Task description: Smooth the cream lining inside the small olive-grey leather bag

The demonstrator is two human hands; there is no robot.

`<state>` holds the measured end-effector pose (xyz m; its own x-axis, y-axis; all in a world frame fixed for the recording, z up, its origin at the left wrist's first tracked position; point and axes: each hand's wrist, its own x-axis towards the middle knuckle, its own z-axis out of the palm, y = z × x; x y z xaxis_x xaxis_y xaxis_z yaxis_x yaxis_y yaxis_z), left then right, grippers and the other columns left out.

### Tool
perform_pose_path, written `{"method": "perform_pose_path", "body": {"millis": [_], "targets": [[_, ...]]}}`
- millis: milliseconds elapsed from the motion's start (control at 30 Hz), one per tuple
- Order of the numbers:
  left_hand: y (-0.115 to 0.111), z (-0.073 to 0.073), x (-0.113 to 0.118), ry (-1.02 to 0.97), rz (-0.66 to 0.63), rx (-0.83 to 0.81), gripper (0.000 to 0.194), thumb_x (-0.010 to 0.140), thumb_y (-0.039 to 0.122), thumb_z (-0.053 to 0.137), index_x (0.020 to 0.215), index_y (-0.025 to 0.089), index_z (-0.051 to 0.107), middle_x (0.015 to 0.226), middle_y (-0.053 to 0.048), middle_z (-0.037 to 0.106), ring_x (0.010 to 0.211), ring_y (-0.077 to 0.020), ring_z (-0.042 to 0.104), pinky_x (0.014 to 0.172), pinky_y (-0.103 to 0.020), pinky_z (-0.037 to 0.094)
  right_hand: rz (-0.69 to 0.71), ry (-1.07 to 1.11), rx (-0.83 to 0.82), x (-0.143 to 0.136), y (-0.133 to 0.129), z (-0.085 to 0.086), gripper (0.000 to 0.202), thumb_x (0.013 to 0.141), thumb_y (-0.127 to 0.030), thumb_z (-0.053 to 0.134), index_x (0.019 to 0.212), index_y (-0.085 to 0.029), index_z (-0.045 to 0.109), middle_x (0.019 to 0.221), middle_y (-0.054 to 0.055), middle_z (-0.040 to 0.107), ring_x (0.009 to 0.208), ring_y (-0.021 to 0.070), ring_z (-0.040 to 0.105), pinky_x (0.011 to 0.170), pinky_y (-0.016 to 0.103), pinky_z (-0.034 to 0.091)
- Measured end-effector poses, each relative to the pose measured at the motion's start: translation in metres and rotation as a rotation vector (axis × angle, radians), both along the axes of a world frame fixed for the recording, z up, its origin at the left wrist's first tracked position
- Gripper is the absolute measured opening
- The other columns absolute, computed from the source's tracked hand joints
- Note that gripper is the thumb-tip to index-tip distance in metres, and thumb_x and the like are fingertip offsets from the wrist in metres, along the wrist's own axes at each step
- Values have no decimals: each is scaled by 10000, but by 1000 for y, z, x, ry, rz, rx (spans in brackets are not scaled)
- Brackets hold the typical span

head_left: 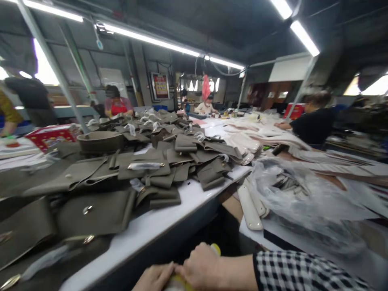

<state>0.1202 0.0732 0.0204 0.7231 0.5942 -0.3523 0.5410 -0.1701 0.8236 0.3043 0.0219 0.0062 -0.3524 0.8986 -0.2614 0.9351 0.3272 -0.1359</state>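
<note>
Head view, workshop bench, entries as we find them.

Item one: our right hand (201, 266), at the bottom edge of the frame, fingers curled and pressed together around a yellow object (216, 249). Only a rounded yellow tip shows above the knuckles and a pale yellow patch below them; we cannot tell its full shape. A black-and-white checked sleeve (303, 273) of woven cloth covers the forearm.

Item two: our left hand (156, 278), just beside the right and touching it, fingers laid flat against the lower part of the same yellow object. Whether it grips or merely rests we cannot tell.

Item three: white tabletop (169, 222), smooth and matt, with a dark front edge, running away from us just above both hands.

Item four: olive-grey leather pieces (151, 169), heaped across the tabletop. They are flat cut panels, folded flaps and straps, smooth-faced, some fitted with small shiny metal snaps and clasps. Several carry clear film wrapping.

Item five: round olive-grey bowl-shaped form (101, 141), set among the pieces at the left.

Item six: cream leather pieces (251, 141), stacked in overlapping layers further along, and long rounded cream strips (250, 208) hanging at the tabletop's near corner.

Item seven: crumpled clear plastic bag (291, 190), glossy, lying to the right over grey parts.

Item eight: other people seated at the far tables, one in a red apron (117, 107), one in dark clothing (313, 123).
</note>
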Motion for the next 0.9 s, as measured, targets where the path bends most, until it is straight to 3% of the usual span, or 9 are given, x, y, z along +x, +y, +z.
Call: {"method": "perform_pose_path", "body": {"millis": [67,167,300,400,533,667,900], "targets": [[0,-4,-2,-66,67,-135,485,898,537,417,790,171,716,747,-10,652,763,-196,556,739,-302,436,14,80,9,6,-10,2,501,989,-418,343,831,-184,758,764,158,756,720,343,727,630,445,528],[4,-13,-7,-64,152,-240,404,828,497,518,701,146,673,624,16,521,634,-142,426,615,-268,356,-15,192,-29,18,-16,-5,608,997,-473,291,729,-156,735,742,165,746,735,324,715,689,415,489],[8,-19,-10,-78,191,-322,321,779,428,572,639,142,615,574,47,349,569,-104,269,534,-266,232,-176,350,-132,33,-17,-24,765,1021,-516,90,606,-157,621,592,73,675,549,174,610,525,264,395],[11,-18,-10,-109,174,-357,280,756,385,581,644,133,628,597,44,350,581,-103,273,539,-267,221,-317,440,-179,39,-8,-35,795,1010,-516,-47,612,-161,543,536,28,590,484,120,502,447,228,338],[16,-19,-9,-112,154,-384,237,715,340,576,723,125,675,620,34,413,586,-108,315,549,-264,261,-355,479,-210,36,9,-40,732,1015,-563,68,565,-174,494,513,0,538,477,104,451,446,226,310],[16,-26,-6,-54,180,-329,165,666,304,565,579,164,560,549,53,341,535,-100,273,506,-272,220,-304,411,-160,24,15,-35,709,1023,-533,160,568,-174,568,570,28,624,540,131,545,508,249,325],[10,-31,0,40,221,-150,210,674,267,496,498,195,407,526,53,276,515,-97,265,469,-281,174,-218,213,-36,4,8,-35,545,1025,-407,197,950,-203,697,846,126,739,758,254,674,664,327,421]]}}
